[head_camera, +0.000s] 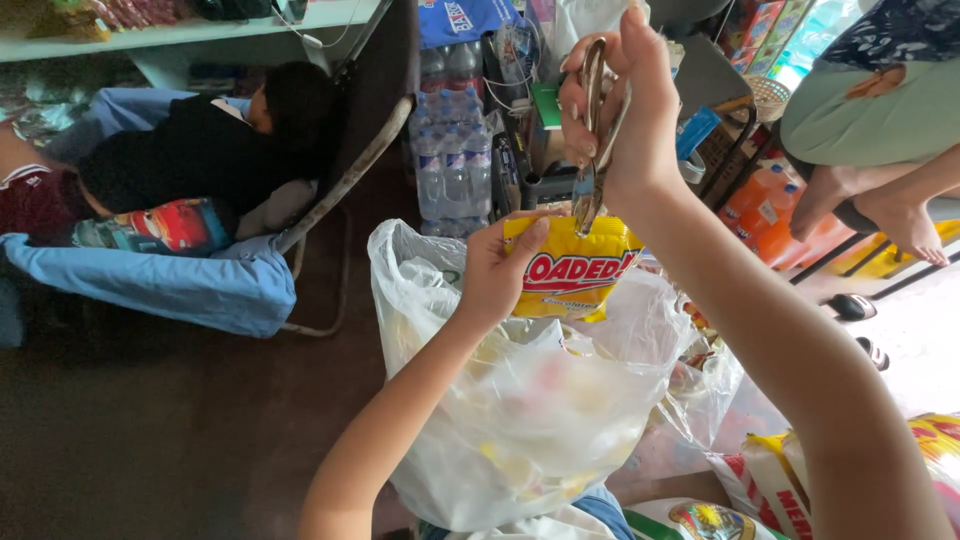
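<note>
Evidently I am pinching the yellow snack packet (572, 272) by its upper left corner with my left hand (497, 272), keeping it taut at centre frame above the clear plastic bag (520, 400). Rightward, my right hand (618, 110) is gripping metal scissors (592, 150), blades pointing down at the packet's top edge. It is looking glossy, red-banded, unopened.

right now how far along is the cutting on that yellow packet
Done: the left hand has the yellow snack packet lifted above the open clear plastic bag.
In hand: the right hand grips the scissors, blades pointing down at the packet's top edge.
Left: whether a cut has started cannot be told; the packet looks whole and none of it has come away.
</note>
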